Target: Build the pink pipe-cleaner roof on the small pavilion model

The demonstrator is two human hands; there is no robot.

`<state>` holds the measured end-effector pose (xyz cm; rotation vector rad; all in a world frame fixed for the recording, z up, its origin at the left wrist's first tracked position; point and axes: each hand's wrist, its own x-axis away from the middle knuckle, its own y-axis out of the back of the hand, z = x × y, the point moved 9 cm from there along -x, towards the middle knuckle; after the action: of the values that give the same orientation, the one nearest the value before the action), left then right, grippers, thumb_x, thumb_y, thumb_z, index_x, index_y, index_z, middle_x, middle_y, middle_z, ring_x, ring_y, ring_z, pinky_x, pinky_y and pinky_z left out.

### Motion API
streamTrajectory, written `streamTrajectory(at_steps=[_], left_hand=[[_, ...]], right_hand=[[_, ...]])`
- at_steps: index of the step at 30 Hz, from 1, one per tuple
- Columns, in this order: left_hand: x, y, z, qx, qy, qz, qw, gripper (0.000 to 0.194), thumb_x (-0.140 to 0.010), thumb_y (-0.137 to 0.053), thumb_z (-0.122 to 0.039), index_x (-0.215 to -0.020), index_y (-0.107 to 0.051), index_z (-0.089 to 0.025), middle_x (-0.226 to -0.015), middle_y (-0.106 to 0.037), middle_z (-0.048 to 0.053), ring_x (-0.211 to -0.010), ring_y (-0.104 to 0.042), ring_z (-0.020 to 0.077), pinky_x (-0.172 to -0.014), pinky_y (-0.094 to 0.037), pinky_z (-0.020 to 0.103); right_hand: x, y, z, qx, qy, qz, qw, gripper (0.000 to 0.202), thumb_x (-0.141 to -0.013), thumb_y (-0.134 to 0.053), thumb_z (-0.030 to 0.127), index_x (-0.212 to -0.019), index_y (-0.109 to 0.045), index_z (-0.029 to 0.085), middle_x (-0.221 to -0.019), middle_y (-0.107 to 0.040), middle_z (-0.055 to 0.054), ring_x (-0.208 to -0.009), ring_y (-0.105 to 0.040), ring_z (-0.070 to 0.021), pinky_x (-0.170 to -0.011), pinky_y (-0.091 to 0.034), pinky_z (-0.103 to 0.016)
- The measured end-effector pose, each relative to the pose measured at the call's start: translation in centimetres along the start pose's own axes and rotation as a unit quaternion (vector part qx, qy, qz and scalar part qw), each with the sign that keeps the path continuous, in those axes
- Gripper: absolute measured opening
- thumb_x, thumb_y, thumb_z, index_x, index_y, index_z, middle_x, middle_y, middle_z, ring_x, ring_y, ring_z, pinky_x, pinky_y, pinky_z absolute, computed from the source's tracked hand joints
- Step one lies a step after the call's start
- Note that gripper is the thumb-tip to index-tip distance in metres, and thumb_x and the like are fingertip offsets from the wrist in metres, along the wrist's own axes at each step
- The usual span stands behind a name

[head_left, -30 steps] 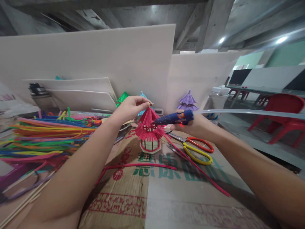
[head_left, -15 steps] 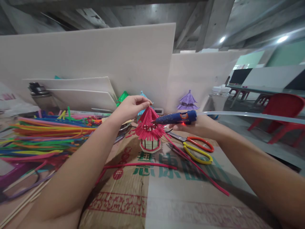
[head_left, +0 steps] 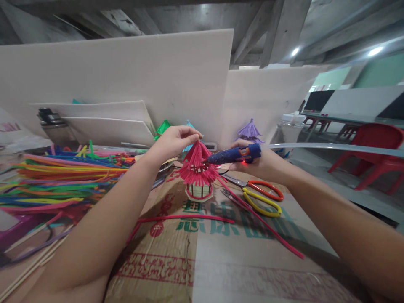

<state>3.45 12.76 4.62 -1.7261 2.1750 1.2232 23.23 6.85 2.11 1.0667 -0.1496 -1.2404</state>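
A small pink model pavilion [head_left: 199, 168] with a two-tier fringed roof stands upright on the cardboard. My left hand [head_left: 178, 141] pinches the peak of its roof between thumb and fingers. In my right hand [head_left: 257, 162] is a blue hot glue gun [head_left: 235, 154] with a glowing red light and a long clear glue stick [head_left: 328, 147] out of its back. The nozzle points left, at the right side of the upper roof; whether it touches cannot be made out. Scissors [head_left: 265, 200] with orange and yellow handles lie right of the pavilion, beside a pink pipe cleaner [head_left: 274, 233].
Piles of coloured pipe cleaners [head_left: 69, 176] and wooden sticks [head_left: 34, 269] lie at left. Behind stand green [head_left: 163, 127] and purple [head_left: 250, 131] model roofs, a jar [head_left: 290, 128] and white boards [head_left: 126, 75]. Another pink pipe cleaner [head_left: 189, 217] crosses the cardboard [head_left: 158, 269].
The glue gun's back end has risen slightly in my right hand, so its nozzle tilts a little more downward. My left hand stays at the roof peak.
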Motion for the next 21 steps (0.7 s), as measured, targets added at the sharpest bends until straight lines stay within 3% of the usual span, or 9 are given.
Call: streamTrajectory(at_steps=[10, 21], left_hand=[[-0.08, -0.08, 0.11, 0.008, -0.004, 0.002, 1.000, 0.036, -0.084, -0.065, -0.046, -0.095, -0.074, -0.013, -0.096, -0.075, 0.008, -0.088, -0.066, 0.0187, -0.083, -0.050, 0.030], [-0.05, -0.27, 0.01, 0.006, -0.015, 0.008, 1.000, 0.033, -0.085, -0.064, -0.044, -0.094, -0.074, -0.014, -0.093, -0.076, 0.007, -0.085, -0.066, 0.0173, -0.081, -0.049, 0.028]], right_hand=[[-0.28, -0.45, -0.74, 0.028, -0.009, 0.027, 0.999, 0.033, -0.076, -0.076, 0.046, -0.101, -0.066, 0.025, -0.081, -0.070, 0.001, -0.071, -0.061, -0.0179, -0.062, -0.043, -0.028], [-0.41, 0.27, -0.49, 0.039, -0.004, -0.015, 0.999, 0.033, -0.076, -0.074, 0.048, -0.093, -0.063, 0.022, -0.074, -0.065, 0.001, -0.067, -0.058, -0.0170, -0.061, -0.040, -0.028]])
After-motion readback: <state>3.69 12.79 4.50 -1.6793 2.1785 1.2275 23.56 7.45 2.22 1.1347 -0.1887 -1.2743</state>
